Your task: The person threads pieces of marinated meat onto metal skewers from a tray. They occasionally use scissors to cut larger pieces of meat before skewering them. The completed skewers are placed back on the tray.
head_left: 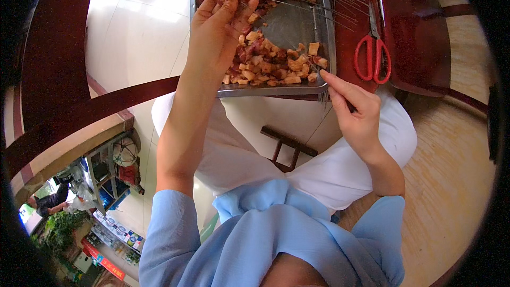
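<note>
A shallow rectangular metal tray (289,24) sits on the dark red wooden table (353,37), holding small diced cubes of red and tan meat (268,64). The left hand (220,24) reaches over the tray's near left part, fingers bunched narrow among the meat cubes. The right hand (356,114) is at the tray's near right corner, pinching a bundle of thin metal skewers (324,96). Red-handled scissors (373,56) lie on the table just right of the tray.
</note>
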{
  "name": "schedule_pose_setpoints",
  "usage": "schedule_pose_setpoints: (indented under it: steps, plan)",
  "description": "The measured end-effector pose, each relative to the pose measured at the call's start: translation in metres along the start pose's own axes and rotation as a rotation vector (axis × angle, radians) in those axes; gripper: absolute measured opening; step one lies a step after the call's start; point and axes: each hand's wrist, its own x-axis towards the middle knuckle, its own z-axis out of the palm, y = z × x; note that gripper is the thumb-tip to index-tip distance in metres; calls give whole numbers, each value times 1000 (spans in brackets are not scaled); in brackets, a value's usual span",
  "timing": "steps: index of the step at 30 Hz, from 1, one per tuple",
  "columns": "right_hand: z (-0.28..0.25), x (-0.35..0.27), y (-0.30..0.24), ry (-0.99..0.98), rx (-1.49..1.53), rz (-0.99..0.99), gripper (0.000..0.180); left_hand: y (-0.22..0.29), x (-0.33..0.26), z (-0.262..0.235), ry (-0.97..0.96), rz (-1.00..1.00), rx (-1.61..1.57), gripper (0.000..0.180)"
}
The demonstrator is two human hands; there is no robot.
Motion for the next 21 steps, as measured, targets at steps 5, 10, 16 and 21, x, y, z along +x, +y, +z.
schedule_pose_setpoints:
  steps: [5, 10, 16, 21]
  plan:
    - [1, 0, 2, 11, -16, -45, 31, 0, 3, -6, -37, 20, -47, 28]
    - [4, 0, 2, -3, -13, -3, 31, -2, 0, -5, 3, 32, -42, 24]
    - [6, 0, -2, -1, -19, 56, 31, -8, -6, -2, 8, 55, -61, 20]
    - [8, 0, -1, 14, 0, 73, 29, -11, -9, -4, 2, 86, -98, 18]
